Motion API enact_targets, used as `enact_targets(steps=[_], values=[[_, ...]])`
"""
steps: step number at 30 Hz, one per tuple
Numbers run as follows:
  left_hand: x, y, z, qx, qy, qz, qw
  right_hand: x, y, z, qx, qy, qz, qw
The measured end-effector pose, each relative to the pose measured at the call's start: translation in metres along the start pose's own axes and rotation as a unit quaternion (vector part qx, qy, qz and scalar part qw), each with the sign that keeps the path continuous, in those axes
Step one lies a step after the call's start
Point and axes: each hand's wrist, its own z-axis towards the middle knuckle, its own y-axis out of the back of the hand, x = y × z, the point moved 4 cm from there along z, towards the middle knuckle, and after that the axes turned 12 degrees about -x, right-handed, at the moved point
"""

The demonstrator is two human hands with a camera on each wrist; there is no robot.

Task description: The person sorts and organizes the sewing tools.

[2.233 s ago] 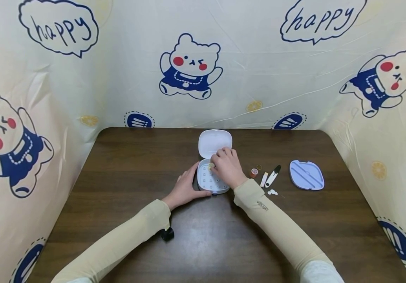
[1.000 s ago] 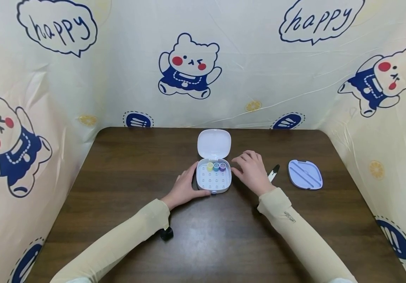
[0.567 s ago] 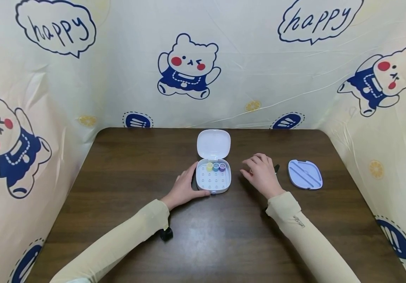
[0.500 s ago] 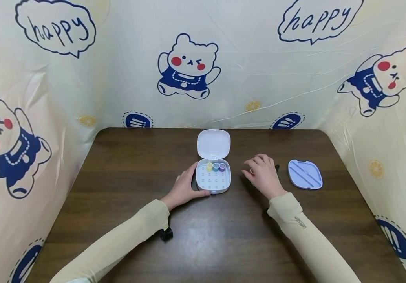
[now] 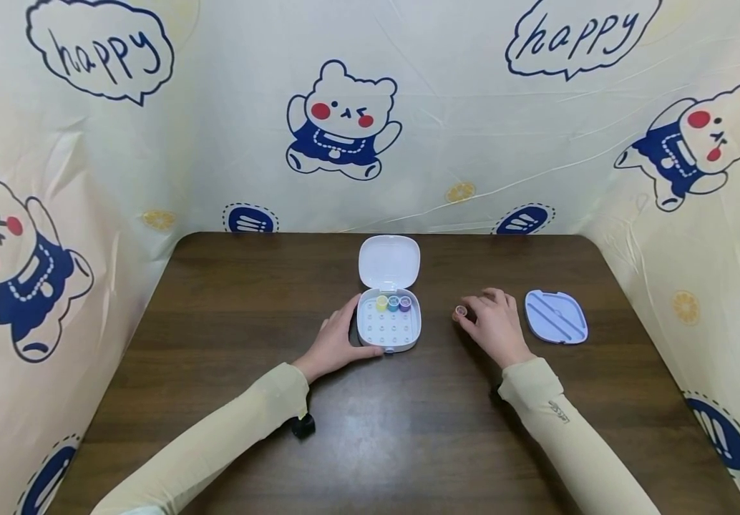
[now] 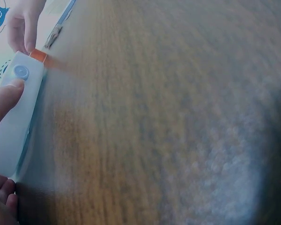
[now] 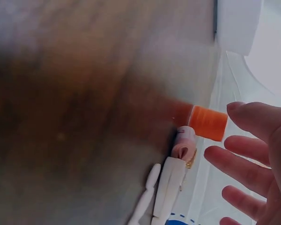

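Observation:
My left hand (image 5: 338, 343) holds the left side of a white sewing box (image 5: 375, 336), its thumb on the front by the round latch (image 6: 21, 71). The box's lid (image 5: 390, 262) is raised. Yellow (image 5: 381, 304), blue (image 5: 393, 304) and purple (image 5: 405, 305) thread spools stand in the back row of its pegged tray. My right hand (image 5: 494, 325) is low over the table to the right, fingers loosely bent. An orange thread spool (image 7: 209, 123) stands on the table beside its thumb tip, with a small gap showing in the right wrist view.
Beyond the orange spool lie a small pinkish-white cylinder (image 7: 184, 141), a white-handled tool (image 7: 169, 185) and white pieces (image 7: 147, 197); in the head view the right hand covers them. A lilac tray (image 5: 557, 317) with diagonal grooves lies farther right.
My right hand has moved from the box to the right, over the small items, uncovering the three spools in the box. The orange spool shows again at its fingertips. My left hand stays put.

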Motion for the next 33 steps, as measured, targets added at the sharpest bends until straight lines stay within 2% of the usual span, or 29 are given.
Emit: enact_targets(steps=[12, 20, 33], values=[[0.0008, -0.0003, 0.0016, -0.004, -0.008, 0.004, 1.0000, -0.0018, -0.0008, -0.0018, -0.006, -0.006, -0.008, 1.000], [-0.0006, 0.0008, 0.0010, -0.014, -0.022, -0.003, 0.9997, -0.0016, -0.0011, -0.0001, 0.017, -0.017, 0.009, 1.000], [0.0007, -0.0002, -0.0005, -0.005, -0.008, 0.002, 1.0000, 0.0020, -0.0030, 0.0000, 0.025, -0.023, 0.022, 0.999]])
